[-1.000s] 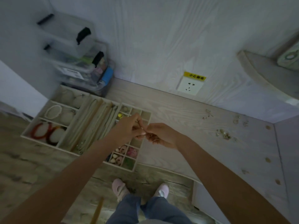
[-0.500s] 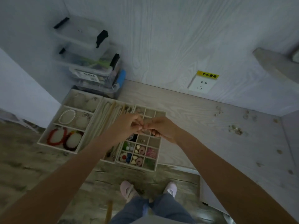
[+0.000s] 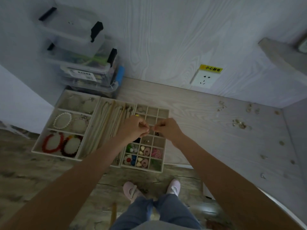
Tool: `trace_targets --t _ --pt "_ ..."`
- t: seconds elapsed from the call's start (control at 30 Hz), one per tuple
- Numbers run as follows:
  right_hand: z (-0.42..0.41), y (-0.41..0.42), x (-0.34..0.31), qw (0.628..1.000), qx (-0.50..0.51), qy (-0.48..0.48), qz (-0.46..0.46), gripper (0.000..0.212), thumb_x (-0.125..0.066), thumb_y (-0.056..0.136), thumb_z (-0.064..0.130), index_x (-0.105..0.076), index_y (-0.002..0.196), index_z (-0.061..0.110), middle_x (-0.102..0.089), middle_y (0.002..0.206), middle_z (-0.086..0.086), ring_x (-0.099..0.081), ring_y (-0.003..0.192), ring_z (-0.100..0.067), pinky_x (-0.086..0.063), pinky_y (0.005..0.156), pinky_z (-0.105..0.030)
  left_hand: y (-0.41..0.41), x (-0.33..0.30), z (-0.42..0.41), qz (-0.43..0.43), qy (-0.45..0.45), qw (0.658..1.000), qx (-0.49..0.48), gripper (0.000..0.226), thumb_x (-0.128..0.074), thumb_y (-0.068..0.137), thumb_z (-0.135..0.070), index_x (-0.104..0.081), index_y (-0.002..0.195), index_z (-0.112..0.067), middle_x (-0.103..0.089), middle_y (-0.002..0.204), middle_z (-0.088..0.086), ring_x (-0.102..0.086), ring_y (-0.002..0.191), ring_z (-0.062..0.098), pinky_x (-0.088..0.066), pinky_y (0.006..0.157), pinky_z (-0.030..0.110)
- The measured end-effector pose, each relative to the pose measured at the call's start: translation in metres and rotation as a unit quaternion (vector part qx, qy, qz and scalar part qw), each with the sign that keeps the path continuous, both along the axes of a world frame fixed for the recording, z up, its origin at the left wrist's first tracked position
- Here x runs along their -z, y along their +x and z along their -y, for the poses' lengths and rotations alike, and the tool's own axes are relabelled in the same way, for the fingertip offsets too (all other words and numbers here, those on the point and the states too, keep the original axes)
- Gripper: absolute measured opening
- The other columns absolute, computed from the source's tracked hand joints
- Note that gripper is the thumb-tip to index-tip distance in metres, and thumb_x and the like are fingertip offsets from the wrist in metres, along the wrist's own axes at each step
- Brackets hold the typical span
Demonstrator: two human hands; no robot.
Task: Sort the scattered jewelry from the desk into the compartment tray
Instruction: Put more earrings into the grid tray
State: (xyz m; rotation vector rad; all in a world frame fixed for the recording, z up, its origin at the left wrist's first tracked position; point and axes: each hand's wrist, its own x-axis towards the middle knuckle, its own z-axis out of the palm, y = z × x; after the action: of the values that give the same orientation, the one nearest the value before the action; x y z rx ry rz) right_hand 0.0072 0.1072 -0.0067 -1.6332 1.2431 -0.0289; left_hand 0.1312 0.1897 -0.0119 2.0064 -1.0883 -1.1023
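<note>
Both hands are working together over the small-cell grid of the compartment tray [image 3: 163, 141]: left hand [image 3: 134, 128] and right hand [image 3: 167, 129] are each pinching fingertips on something tiny held between them, too small and dim to identify, probably a small earring or clasp piece. Judging by that, the piece is handling as very light, rigid, slippery and easy to drop or bend, so a fingertip pinch on its body looks like the right grip, lowering close to a cell before letting go. More scattered jewelry [image 3: 239, 124] is lying well apart to the right on the worktop [image 3: 207, 138], small pale bits that will likely need nail-edge pickup. Tray contents: left section is holding a white bead bracelet [image 3: 62, 121] in the middle cell and a red bracelet [image 3: 51, 143] plus a darker one [image 3: 71, 146] round cushions in the near cell; the middle section [image 3: 108, 127] is carrying long chains lying lengthwise; near grid cells are holding coloured pieces, pink, green, blue and cream, while several far cells are looking unfilled. Clear lidded boxes [image 3: 83, 63] are sitting stacked just behind the tray.
</note>
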Motion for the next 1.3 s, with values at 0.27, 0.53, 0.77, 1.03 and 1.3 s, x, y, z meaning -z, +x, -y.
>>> trace_targets --t 0.27,0.53,0.77,1.03,1.3 --pt "0.006 0.002 0.01 0.996 -0.051 -0.045 -0.063 0.032 -0.067 0.084 0.013 -0.052 0.055 0.007 -0.037 0.05 -0.002 -0.033 0.047 -0.01 -0.027 0.049 -0.024 -0.004 0.007 0.006 0.116 -0.003 0.991 0.072 0.004 -0.065 0.084 -0.018 -0.069 0.082 -0.017 -0.067 0.082 -0.003 -0.058 0.074 0.008 -0.043 0.065 0.019" --pt "0.005 0.001 0.009 0.987 -0.102 -0.082 -0.089 0.027 -0.065 0.084 0.017 -0.065 0.073 -0.007 -0.056 0.067 -0.019 -0.046 0.065 -0.017 -0.032 0.058 -0.026 -0.005 0.008 0.008 0.134 0.003 0.988 0.078 0.005 -0.064 0.085 -0.014 -0.068 0.086 -0.01 -0.061 0.08 0.0 -0.056 0.071 0.01 -0.036 0.056 0.013" --pt "0.001 0.003 0.01 0.974 -0.144 -0.117 -0.129 0.021 -0.056 0.086 0.013 -0.07 0.087 -0.003 -0.067 0.092 -0.02 -0.062 0.086 -0.029 -0.037 0.066 -0.025 -0.009 0.007 0.012 0.159 0.033 0.981 0.108 0.014 -0.059 0.089 -0.011 -0.071 0.093 -0.005 -0.067 0.094 0.008 -0.057 0.079 0.014 -0.037 0.068 0.019" --pt "0.001 0.007 0.01 0.967 -0.148 -0.145 -0.147 0.019 -0.06 0.083 0.011 -0.07 0.084 -0.005 -0.064 0.08 -0.018 -0.063 0.081 -0.029 -0.043 0.066 -0.031 -0.007 0.011 0.015 0.229 0.047 0.965 0.114 0.017 -0.056 0.09 -0.023 -0.071 0.096 -0.018 -0.068 0.096 0.004 -0.064 0.088 0.023 -0.053 0.076 0.038" --pt "-0.005 0.013 0.011 0.95 -0.177 -0.176 -0.186 0.018 -0.056 0.084 0.012 -0.053 0.066 0.008 -0.056 0.082 -0.012 -0.059 0.085 -0.029 -0.041 0.066 -0.03 -0.01 0.012 0.022 0.21 0.105 0.969 0.078 0.042 -0.059 0.084 -0.018 -0.041 0.046 -0.016 -0.041 0.05 0.001 -0.043 0.048 0.017 -0.031 0.049 0.026"
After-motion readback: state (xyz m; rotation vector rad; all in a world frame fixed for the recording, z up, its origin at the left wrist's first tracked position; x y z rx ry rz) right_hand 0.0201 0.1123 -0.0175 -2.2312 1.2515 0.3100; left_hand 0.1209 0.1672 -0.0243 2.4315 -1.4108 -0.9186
